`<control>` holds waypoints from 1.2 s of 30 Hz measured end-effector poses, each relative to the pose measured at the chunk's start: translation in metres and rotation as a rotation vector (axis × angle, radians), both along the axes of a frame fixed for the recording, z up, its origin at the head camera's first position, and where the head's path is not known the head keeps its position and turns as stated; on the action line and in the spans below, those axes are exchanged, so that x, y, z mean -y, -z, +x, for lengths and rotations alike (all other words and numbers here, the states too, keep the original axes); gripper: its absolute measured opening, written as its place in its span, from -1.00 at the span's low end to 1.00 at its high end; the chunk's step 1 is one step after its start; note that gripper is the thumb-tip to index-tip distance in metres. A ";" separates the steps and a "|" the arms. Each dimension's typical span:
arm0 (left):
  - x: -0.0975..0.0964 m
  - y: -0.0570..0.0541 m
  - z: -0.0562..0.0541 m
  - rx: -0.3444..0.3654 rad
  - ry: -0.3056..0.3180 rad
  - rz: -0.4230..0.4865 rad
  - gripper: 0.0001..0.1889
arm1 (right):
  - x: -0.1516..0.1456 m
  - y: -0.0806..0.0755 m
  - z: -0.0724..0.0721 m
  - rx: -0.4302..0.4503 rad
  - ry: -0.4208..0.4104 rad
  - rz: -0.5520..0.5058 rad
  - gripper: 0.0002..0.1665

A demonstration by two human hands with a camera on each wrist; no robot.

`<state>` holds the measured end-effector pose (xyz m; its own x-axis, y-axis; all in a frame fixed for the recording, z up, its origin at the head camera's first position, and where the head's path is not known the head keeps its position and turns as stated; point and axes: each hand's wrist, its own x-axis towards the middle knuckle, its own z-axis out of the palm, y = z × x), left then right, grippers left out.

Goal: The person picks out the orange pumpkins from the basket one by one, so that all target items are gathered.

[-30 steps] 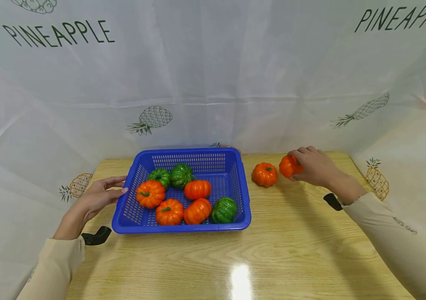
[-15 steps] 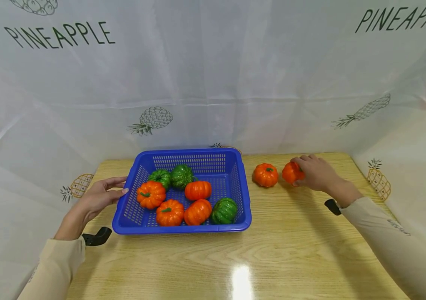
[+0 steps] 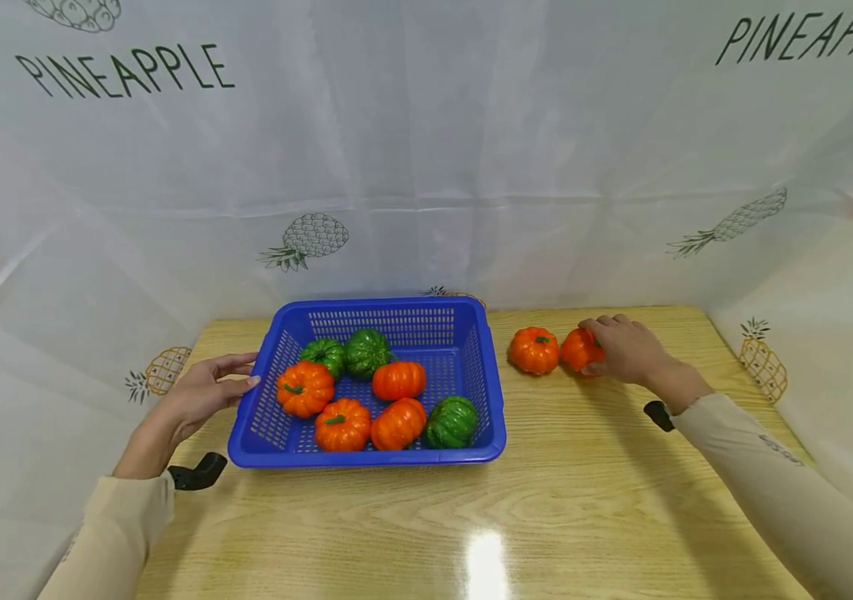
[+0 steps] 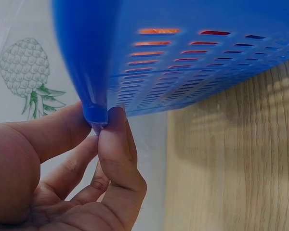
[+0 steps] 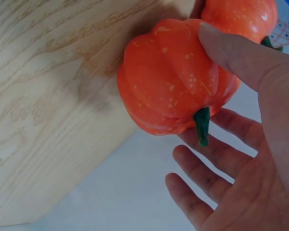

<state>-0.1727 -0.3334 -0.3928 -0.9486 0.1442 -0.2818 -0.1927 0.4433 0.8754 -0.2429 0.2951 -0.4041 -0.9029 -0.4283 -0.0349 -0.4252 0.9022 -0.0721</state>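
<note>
My left hand (image 3: 204, 396) pinches the left rim of a blue plastic basket (image 4: 82, 57) between thumb and fingers. Inside the basket lie several small orange pumpkins and 3 green ones, among them a dark green pumpkin (image 3: 451, 422) in the near right corner. On the table to the right of the basket, my right hand (image 3: 629, 350) holds an orange pumpkin (image 5: 168, 77) with a green stem, thumb on one side and fingers on the other. Close on its left sits a second orange pumpkin (image 3: 534, 350), upright with its stem showing.
The light wood table (image 3: 366, 533) extends in front of the basket. A white curtain (image 3: 411, 125) printed with pineapples hangs along the back and both sides. A black wrist mount (image 3: 199, 472) shows at the left wrist.
The pumpkin in my right hand has come down onto the table, then shifted slightly left to beside the other orange pumpkin. My left hand keeps its place on the rim.
</note>
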 end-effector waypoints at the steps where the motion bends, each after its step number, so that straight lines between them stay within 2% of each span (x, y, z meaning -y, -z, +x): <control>1: 0.000 0.000 0.000 0.001 -0.001 0.004 -0.30 | 0.000 0.001 -0.001 0.002 -0.001 0.002 -0.14; 11: 0.000 0.000 -0.001 -0.002 -0.007 0.008 -0.30 | 0.003 0.003 -0.006 0.015 0.007 0.019 -0.15; 23: 0.001 0.002 -0.001 0.001 -0.012 0.003 -0.31 | 0.009 0.003 -0.004 0.016 0.011 0.045 -0.14; 36: -0.001 0.000 0.001 0.001 -0.009 0.014 -0.31 | 0.008 0.004 -0.002 0.024 0.003 0.052 -0.14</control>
